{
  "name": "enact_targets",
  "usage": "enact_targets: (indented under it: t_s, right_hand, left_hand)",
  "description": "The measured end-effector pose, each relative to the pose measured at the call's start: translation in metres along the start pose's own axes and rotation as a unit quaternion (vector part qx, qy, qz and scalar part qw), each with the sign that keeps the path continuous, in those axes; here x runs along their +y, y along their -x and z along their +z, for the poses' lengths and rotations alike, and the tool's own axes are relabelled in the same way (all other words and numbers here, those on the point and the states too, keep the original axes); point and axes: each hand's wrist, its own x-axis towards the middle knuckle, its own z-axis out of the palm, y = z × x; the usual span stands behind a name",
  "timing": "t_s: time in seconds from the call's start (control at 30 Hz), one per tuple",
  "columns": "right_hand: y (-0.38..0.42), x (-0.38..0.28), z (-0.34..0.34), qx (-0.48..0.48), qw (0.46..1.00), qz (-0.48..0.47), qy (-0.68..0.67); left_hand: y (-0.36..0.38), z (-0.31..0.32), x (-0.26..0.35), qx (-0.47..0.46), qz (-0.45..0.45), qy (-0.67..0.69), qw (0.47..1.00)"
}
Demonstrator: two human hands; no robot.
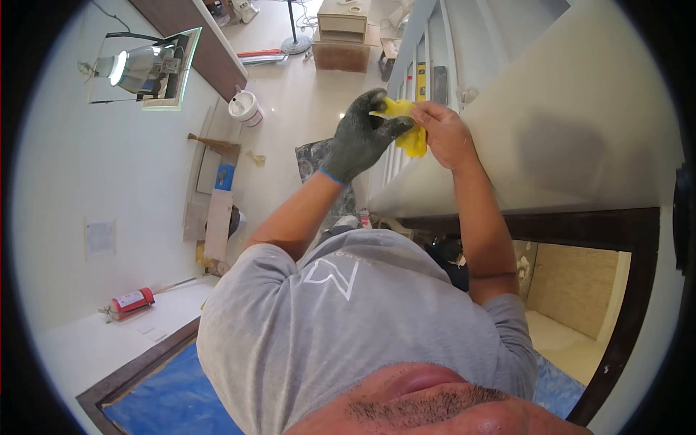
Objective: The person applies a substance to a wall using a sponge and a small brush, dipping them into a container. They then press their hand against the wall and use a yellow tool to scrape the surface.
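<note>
We hold a crumpled yellow cloth [410, 129] between both hands in front of a pale flat panel [573, 123]. Our left hand [360, 138], in a dark grey work glove, is curled around the cloth's near edge; our bare right hand [444, 133] pinches its far side, fingers closed. We judge we are folding or readying the cloth; next comes a firm one-handed grip. Beyond the left hand, a white plastic bucket [246, 107] stands on the floor, contents unclear.

Bright, even daylight fills the scene. A lamp [119, 67] glares white at upper left. Soft shadow falls on the pale panel [558, 152]. Fisheye bends edges inside a black circular vignette; focus stays sharp.
</note>
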Motion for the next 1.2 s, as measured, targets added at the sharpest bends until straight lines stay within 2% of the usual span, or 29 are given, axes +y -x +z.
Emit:
enact_targets:
  t_s: [0.03,0.07,0.17,0.2,0.23,0.3,0.33,0.37,0.4,0.43,0.47,0.5,0.53,0.57,0.63,0.7,0.73,0.77,0.83,0.87,0.9,0.97,1.0,1.03,1.07,1.1,1.13,1.17,1.2]
  right_hand:
    - [-0.002,-0.001,0.0,-0.016,0.999,-0.002,-0.047]
    - [-0.004,0.0,-0.003,-0.028,0.999,0.002,-0.029]
    - [-0.006,-0.002,-0.009,-0.073,0.997,0.021,0.03]
    - [-0.003,-0.007,-0.005,-0.096,0.993,0.035,0.05]
    - [-0.001,-0.012,-0.002,-0.12,0.989,0.05,0.071]
    - [-0.001,-0.021,0.007,-0.088,0.983,0.028,0.158]
    - [-0.001,-0.024,0.009,-0.069,0.977,0.018,0.201]
    - [-0.002,-0.023,0.01,-0.02,0.972,0.015,0.235]
    - [-0.004,-0.023,0.011,0.029,0.963,0.013,0.268]
    - [-0.007,-0.023,0.012,0.077,0.951,0.009,0.3]
    - [-0.009,-0.024,0.014,0.099,0.966,0.01,0.238]
    - [-0.011,-0.024,0.016,0.121,0.977,0.011,0.175]
    - [-0.012,-0.028,0.02,0.142,0.984,0.012,0.111]
    - [-0.01,-0.033,0.023,0.152,0.988,0.01,0.032]
    - [-0.002,-0.05,0.031,0.168,0.978,0.005,-0.125]
    - [0.003,-0.064,0.038,0.173,0.971,-0.018,-0.163]
    - [0.007,-0.068,0.041,0.177,0.967,-0.03,-0.182]
    - [0.012,-0.067,0.046,0.169,0.971,-0.023,-0.167]
    - [0.018,-0.072,0.051,0.157,0.979,-0.031,-0.123]
    - [0.022,-0.074,0.05,0.181,0.982,-0.038,0.031]
    - [0.029,-0.08,0.046,0.212,0.959,-0.044,0.185]
    - [0.051,-0.105,0.042,0.178,0.943,-0.185,0.21]
    - [0.063,-0.124,0.037,0.209,0.875,-0.304,0.315]
    - [0.08,-0.147,0.033,0.229,0.784,-0.407,0.409]
    - [0.096,-0.167,0.03,0.241,0.676,-0.494,0.49]
    - [0.109,-0.187,0.025,0.282,0.608,-0.529,0.521]
    - [0.118,-0.202,0.02,0.319,0.536,-0.559,0.546]
    - [0.12,-0.209,0.014,0.332,0.529,-0.562,0.543]
    - [0.119,-0.214,0.008,0.346,0.522,-0.564,0.538]
  left_hand:
    - [-0.002,-0.001,0.011,-0.004,-0.033,0.0,0.999]
    - [-0.013,-0.005,-0.01,-0.034,-0.018,0.087,0.995]
    - [-0.035,-0.022,-0.03,-0.026,-0.141,0.223,0.964]
    - [-0.046,-0.034,-0.055,-0.105,-0.223,0.355,0.902]
    - [-0.046,-0.037,-0.052,-0.143,-0.217,0.351,0.9]
    - [-0.049,-0.041,-0.043,-0.222,-0.202,0.34,0.891]
    - [-0.047,-0.039,-0.034,-0.173,-0.157,0.312,0.921]
    - [-0.047,-0.04,-0.022,-0.132,-0.084,0.189,0.969]
    - [-0.047,-0.044,-0.007,-0.086,-0.008,0.062,0.994]
    - [-0.047,-0.047,0.006,-0.037,0.071,-0.067,0.995]
    - [-0.039,-0.039,0.017,-0.006,0.056,0.03,0.998]
    - [-0.035,-0.039,0.02,-0.034,0.189,-0.073,0.979]
    - [-0.033,-0.038,0.022,-0.061,0.316,-0.175,0.931]
    - [-0.03,-0.038,0.024,-0.084,0.432,-0.271,0.856]
    - [-0.018,-0.034,0.028,-0.067,0.437,-0.239,0.864]
    - [-0.008,-0.028,0.032,-0.05,0.444,-0.205,0.871]
    - [-0.006,-0.023,0.028,0.005,0.421,-0.172,0.891]
    - [-0.002,-0.018,0.029,0.017,0.39,-0.172,0.905]
    - [-0.01,-0.002,0.039,0.043,0.348,-0.158,0.923]
    - [-0.022,0.002,0.028,0.027,0.401,-0.17,0.9]
    - [-0.031,0.004,0.027,0.009,0.399,-0.16,0.903]
    - [-0.048,0.004,0.038,-0.023,0.403,-0.094,0.91]
    - [-0.059,0.012,0.055,-0.05,0.311,0.016,0.949]
    - [-0.064,0.015,0.075,-0.081,0.205,0.121,0.968]
    - [-0.07,0.014,0.108,-0.104,0.158,0.195,0.962]
    - [-0.077,0.013,0.145,-0.127,0.104,0.264,0.95]
    - [-0.083,0.019,0.17,-0.12,0.141,0.343,0.921]
    - [-0.102,0.027,0.184,-0.138,0.172,0.371,0.902]
    - [-0.117,0.033,0.204,-0.091,0.239,0.303,0.918]
